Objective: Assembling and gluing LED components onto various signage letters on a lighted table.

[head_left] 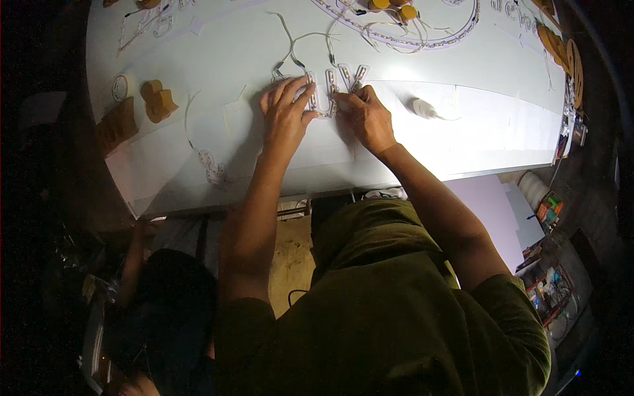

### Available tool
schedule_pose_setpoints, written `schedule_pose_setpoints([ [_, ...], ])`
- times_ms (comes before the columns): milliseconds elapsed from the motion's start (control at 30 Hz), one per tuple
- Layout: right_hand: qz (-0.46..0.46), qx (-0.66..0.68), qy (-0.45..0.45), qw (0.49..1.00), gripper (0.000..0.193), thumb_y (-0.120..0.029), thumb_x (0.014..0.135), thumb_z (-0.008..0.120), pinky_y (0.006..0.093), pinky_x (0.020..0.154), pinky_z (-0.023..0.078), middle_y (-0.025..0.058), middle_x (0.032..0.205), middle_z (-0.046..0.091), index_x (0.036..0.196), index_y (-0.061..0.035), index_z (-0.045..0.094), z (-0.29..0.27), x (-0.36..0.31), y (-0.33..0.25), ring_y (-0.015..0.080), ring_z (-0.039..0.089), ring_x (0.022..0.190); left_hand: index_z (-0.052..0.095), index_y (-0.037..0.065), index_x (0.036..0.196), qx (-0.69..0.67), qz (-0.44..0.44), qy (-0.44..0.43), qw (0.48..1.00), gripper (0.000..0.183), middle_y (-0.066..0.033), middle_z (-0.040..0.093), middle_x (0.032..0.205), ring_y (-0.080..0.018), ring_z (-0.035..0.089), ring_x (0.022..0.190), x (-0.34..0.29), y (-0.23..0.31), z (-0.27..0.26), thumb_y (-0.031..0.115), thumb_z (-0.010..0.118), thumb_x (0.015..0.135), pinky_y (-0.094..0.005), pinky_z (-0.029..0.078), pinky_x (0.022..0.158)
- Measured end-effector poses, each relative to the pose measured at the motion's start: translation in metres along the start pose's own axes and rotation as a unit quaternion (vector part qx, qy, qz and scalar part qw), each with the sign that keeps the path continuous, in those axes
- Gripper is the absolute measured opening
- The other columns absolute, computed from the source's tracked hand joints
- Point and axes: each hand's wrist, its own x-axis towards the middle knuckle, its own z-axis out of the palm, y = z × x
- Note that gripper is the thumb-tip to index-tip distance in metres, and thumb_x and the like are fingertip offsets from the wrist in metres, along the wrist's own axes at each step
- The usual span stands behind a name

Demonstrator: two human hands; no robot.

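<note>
A white U-shaped letter [323, 115] fitted with an LED strip lies on the white table. My left hand [285, 112] bends over its left stroke, fingertips and thumb holding it down at the edge. Beneath those fingers another white lettered piece is mostly hidden. At the right stroke, my right hand [371, 121] has its thumb and forefinger pinched together; what sits between them is too small to make out. A V-topped LED letter [358, 77] shows just beyond the right knuckles. Thin white wires [291, 45] run from the letters toward the far side.
To the right a white squeeze bottle [424, 109] with a thin nozzle lies on the table [489, 132]. Brown cut-out shapes [158, 102] and a tape roll [120, 88] are at left. A small LED piece [211, 168] lies near the front edge. Another person [168, 297] is at lower left.
</note>
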Motion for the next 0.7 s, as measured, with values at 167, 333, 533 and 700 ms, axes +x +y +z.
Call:
schedule_pose_setpoints([
  [167, -0.01, 0.012, 0.006, 1.0, 0.043, -0.013, 0.085, 0.075, 0.0409, 0.077, 0.057, 0.0102, 0.102, 0.06, 0.125, -0.0275, 0.075, -0.0018, -0.0003, -0.0024, 0.0303, 0.067, 0.091, 0.07, 0.014, 0.136, 0.0, 0.002, 0.002, 1.0, 0.068, -0.001, 0.059, 0.147, -0.0233, 0.05, 0.138, 0.0003, -0.0006, 0.0, 0.019, 0.09, 0.07, -0.0492, 0.028, 0.114],
  [333, -0.003, 0.003, 0.003, 1.0, 0.042, -0.013, 0.085, 0.075, 0.0404, 0.078, 0.057, 0.0097, 0.1, 0.06, 0.124, -0.0272, 0.075, -0.0017, -0.0003, -0.001, 0.0301, 0.067, 0.091, 0.07, 0.014, 0.135, -0.01, 0.006, 0.009, 1.0, 0.069, -0.0015, 0.06, 0.145, -0.0235, 0.051, 0.137, 0.0004, 0.0003, 0.0, 0.018, 0.09, 0.069, -0.0492, 0.029, 0.114],
  [533, -0.007, 0.006, 0.008, 1.0, 0.041, -0.012, 0.085, 0.075, 0.0401, 0.078, 0.056, 0.0094, 0.1, 0.059, 0.124, -0.0267, 0.076, -0.0016, 0.0001, -0.0017, 0.0295, 0.066, 0.09, 0.071, 0.013, 0.132, -0.008, 0.006, 0.01, 1.0, 0.067, -0.0019, 0.062, 0.138, -0.0238, 0.053, 0.134, 0.0011, -0.0004, 0.0001, 0.018, 0.09, 0.069, -0.0489, 0.03, 0.112],
  [700, 0.001, -0.003, 0.005, 1.0, 0.043, -0.011, 0.084, 0.074, 0.0406, 0.077, 0.056, 0.0094, 0.099, 0.059, 0.124, -0.0269, 0.076, -0.0023, 0.0, -0.0029, 0.0299, 0.066, 0.089, 0.071, 0.014, 0.132, 0.0, 0.005, 0.007, 1.0, 0.066, -0.0008, 0.062, 0.137, -0.0239, 0.053, 0.134, 0.0012, 0.0009, -0.0004, 0.018, 0.09, 0.069, -0.0488, 0.03, 0.112],
])
